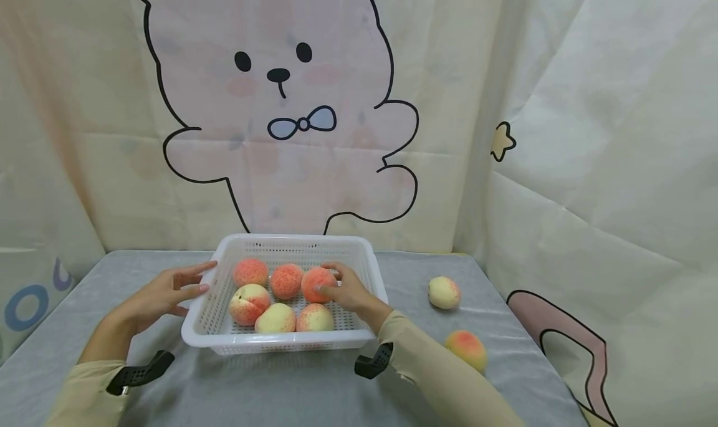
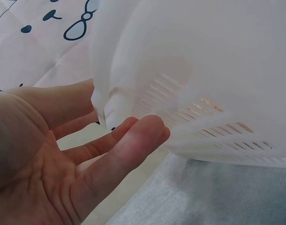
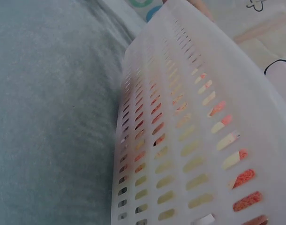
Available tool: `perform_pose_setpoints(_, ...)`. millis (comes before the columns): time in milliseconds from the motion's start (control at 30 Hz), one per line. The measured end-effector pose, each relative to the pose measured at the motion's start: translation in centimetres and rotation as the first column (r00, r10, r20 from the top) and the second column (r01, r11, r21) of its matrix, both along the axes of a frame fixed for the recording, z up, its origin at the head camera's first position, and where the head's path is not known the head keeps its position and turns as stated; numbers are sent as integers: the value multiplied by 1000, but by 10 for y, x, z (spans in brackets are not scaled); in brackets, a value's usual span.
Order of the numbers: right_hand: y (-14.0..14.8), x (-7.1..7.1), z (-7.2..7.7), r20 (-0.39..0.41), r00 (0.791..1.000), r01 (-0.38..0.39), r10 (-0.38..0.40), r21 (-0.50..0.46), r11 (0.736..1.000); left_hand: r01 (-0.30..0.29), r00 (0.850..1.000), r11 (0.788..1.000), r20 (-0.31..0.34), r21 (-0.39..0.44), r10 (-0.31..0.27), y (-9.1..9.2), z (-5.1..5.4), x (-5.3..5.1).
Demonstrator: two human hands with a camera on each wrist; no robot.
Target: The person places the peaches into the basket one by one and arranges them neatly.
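A white slotted plastic basket (image 1: 280, 338) stands on the grey table covering with several peaches in it. My left hand (image 1: 162, 296) is at its left rim, thumb over the edge; in the left wrist view other fingertips (image 2: 150, 129) lie against the outer wall. Reaching over the right side, my right hand (image 1: 353, 292) grips a red peach (image 1: 314, 285) inside, between thumb and fingers. Beside it lie another red peach (image 1: 287, 281), a pale peach (image 1: 275, 319) and a two-toned peach (image 1: 248, 304). The right wrist view shows the basket wall (image 3: 180, 117), the hand hidden.
To the right of the basket, a pale peach (image 1: 444, 292) lies on the table (image 1: 269, 389). Nearer, an orange-yellow peach (image 1: 467, 350) is partly covered by the right sleeve. A curtain with a cartoon bear (image 1: 280, 177) hangs behind the table.
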State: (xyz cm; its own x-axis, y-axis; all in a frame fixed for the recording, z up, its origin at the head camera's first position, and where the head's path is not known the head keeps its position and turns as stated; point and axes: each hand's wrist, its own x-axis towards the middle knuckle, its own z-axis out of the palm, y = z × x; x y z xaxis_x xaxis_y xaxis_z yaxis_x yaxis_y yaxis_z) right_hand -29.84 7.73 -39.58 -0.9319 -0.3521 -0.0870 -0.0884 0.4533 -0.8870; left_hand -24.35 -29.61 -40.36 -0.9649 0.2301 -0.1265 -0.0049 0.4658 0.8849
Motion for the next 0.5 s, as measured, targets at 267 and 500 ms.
perform_pose_setpoints(267,-3,2,0,8,1000,-17,17,43,999,6,1000,1000,-15,6,-6,-1,-2,0)
perform_pose_setpoints(500,-2,0,-2,108,991,-96,83,122,988,13,1000,999,-14,30,-13,-2,-2,0)
